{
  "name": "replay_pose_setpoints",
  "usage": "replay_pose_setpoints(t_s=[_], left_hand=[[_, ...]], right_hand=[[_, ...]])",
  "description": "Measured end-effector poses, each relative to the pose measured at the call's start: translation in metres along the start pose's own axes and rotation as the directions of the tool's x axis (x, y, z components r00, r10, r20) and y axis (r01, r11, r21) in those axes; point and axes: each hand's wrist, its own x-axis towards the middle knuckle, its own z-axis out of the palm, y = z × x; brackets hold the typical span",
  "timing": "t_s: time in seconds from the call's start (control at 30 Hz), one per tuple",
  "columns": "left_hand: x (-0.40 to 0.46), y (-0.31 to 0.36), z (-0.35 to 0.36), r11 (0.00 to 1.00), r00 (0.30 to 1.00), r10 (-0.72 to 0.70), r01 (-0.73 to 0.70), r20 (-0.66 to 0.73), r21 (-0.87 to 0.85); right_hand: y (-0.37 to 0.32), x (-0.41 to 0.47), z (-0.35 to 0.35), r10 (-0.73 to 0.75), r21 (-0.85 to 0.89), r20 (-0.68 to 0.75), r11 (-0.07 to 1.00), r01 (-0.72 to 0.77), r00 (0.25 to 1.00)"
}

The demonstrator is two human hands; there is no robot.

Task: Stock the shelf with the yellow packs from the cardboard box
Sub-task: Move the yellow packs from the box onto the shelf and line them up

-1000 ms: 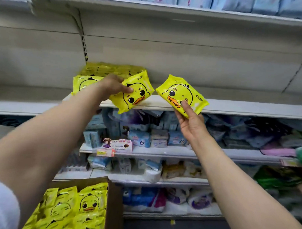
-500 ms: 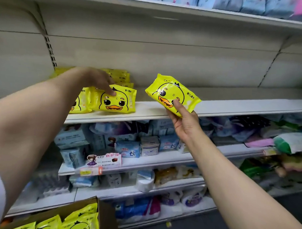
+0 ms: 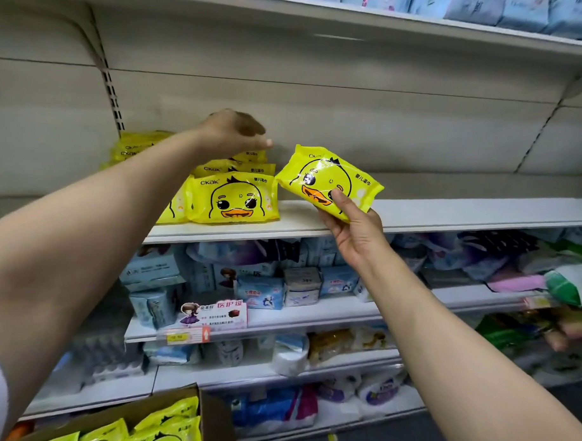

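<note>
At 7 o'clock, the open brown cardboard box [image 3: 210,415] holds glossy yellow duck-face packs [image 3: 167,424]. The right hand [image 3: 352,229] pinches a tilted yellow duck pack [image 3: 330,179], marked "CKaK", above the white metal shelf [image 3: 448,214] edge. At 11 o'clock the left hand [image 3: 233,131], which pressed the front shelved "CKaK" pack [image 3: 234,198] half a second ago, has lifted clear, fingers loosely extended, holding nothing.

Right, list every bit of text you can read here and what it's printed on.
"CKAK": front yellow pack on the shelf, top left corner.
"CKAK": pack behind it.
"医护级": pink promo card on the lower shelf edge.
Held pack in the right hand: brand partly legible, side characters blurred.
Price tag: unreadable.
</note>
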Motion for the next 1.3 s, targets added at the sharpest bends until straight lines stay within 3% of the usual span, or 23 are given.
replay_pose_setpoints(t_s=[0.13, 0.23, 0.3, 0.6, 0.87, 1.3], left_hand=[[-0.001, 0.041, 0.006, 0.987, 0.968, 0.161, -0.155, 0.193, -0.047], [0.004, 0.054, 0.013, 0.983, 0.921, 0.119, -0.161, 0.37, 0.083], [0.01, 0.053, 0.014, 0.98, 0.912, 0.094, -0.156, 0.399, 0.126], [0.033, 0.045, 0.027, 0.993, 0.935, 0.078, -0.105, 0.345, 0.061], [0.081, 0.038, 0.044, 0.98, 0.961, 0.015, -0.069, 0.278, 0.186], [0.175, 0.024, 0.074, 0.973, 0.977, -0.063, 0.015, 0.202, 0.231]], right_hand=[[0.0, 0.002, 0.01, 0.009, -0.107, 0.039, 0.994, -0.004, 0.999], [-0.003, 0.002, 0.016, -0.006, -0.154, 0.057, 0.988, 0.015, 0.998], [-0.005, 0.003, 0.019, -0.016, -0.162, 0.06, 0.986, 0.026, 0.998], [-0.012, 0.03, 0.015, -0.041, -0.267, 0.037, 0.963, 0.05, 0.998], [-0.014, 0.09, 0.007, -0.037, -0.303, 0.071, 0.951, 0.057, 0.997], [-0.034, 0.21, -0.003, -0.043, -0.59, 0.038, 0.805, 0.057, 0.998]])
